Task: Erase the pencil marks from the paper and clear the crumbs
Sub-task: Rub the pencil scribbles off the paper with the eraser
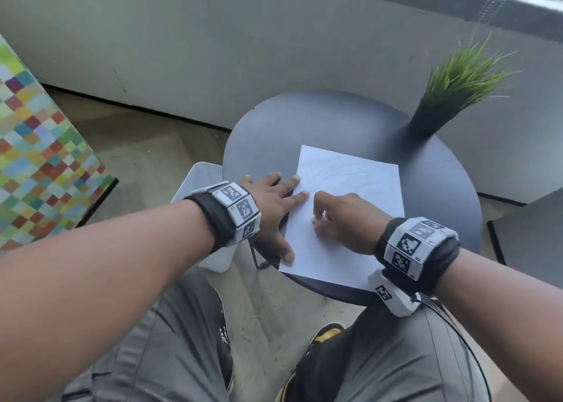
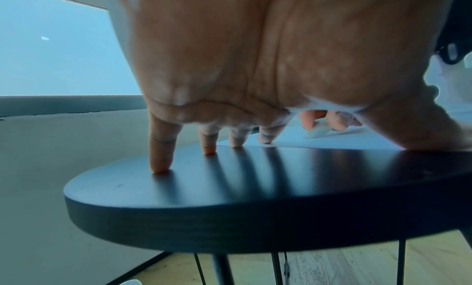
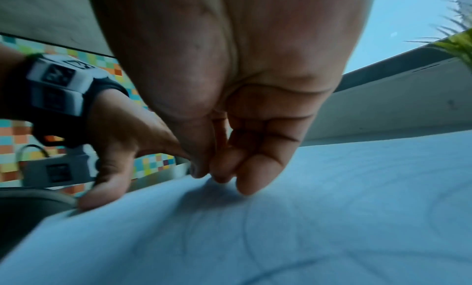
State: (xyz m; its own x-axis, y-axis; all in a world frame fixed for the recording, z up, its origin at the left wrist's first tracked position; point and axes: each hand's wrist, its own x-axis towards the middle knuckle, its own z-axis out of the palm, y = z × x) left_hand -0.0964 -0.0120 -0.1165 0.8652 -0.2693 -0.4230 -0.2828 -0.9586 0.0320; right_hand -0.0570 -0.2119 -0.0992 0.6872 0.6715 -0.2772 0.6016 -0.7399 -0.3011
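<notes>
matt white paper (image 1: 347,206), smooth dark table (image 1: 441,170)

We are wearing a black fabric band (image 1: 213,219) on our left wrist, ringed by white blocks (image 1: 239,207) printed with black-and-white square codes. Our right wrist is carrying a matching black band (image 1: 438,264) with coded white blocks (image 1: 411,243), and beside that band a white coded module (image 1: 391,295) is hanging with a thin black cable (image 1: 457,334) trailing from it. We are wearing grey trousers (image 1: 170,340) and black shoes with yellow accents (image 1: 323,336). Our forearms are showing bare, without sleeves.
</notes>
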